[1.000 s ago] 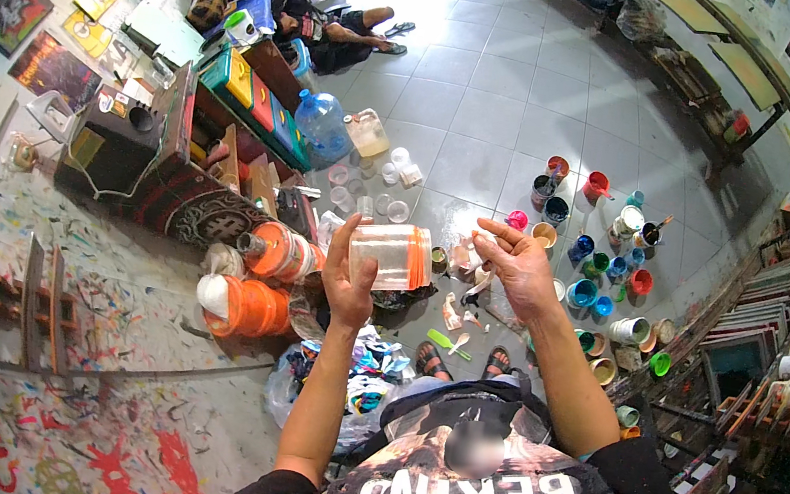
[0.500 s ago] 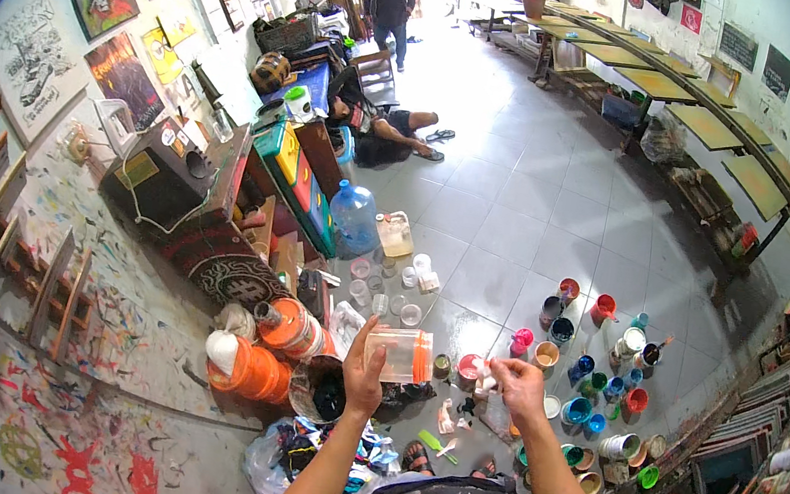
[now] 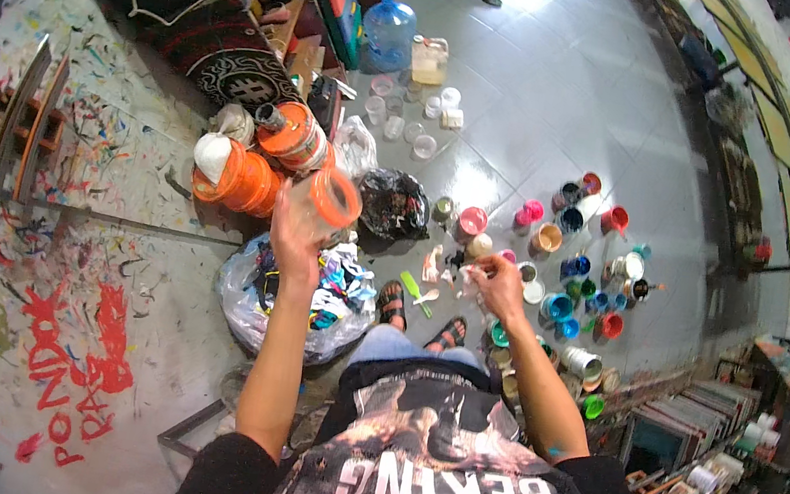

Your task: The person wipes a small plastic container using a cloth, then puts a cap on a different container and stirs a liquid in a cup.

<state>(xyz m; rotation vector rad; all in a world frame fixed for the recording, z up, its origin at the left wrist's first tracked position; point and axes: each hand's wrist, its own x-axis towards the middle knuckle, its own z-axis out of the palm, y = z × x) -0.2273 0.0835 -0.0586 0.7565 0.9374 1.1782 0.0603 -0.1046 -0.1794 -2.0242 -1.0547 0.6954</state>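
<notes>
My left hand is closed round a clear plastic jar with an orange rim. The jar is tilted, its orange end pointing up and to the right, above the area between the orange buckets and a black plastic bag. Pinched in my right hand is a crumpled whitish rag or tissue; I cannot tell which. Below that hand, on the floor, lie a lime-green spatula, a white spoon and a stained scrap. An open pink paint pot stands just beyond.
Several open paint pots crowd the floor at right. Orange buckets and a clear bag of colourful scraps stand at left. Farther off are a blue water jug, a jerrycan and clear cups. Framed screens lean at right.
The view has tipped down toward my body. My left hand has swung left with the jar, turning its orange end upward. My right hand still pinches the whitish piece.
</notes>
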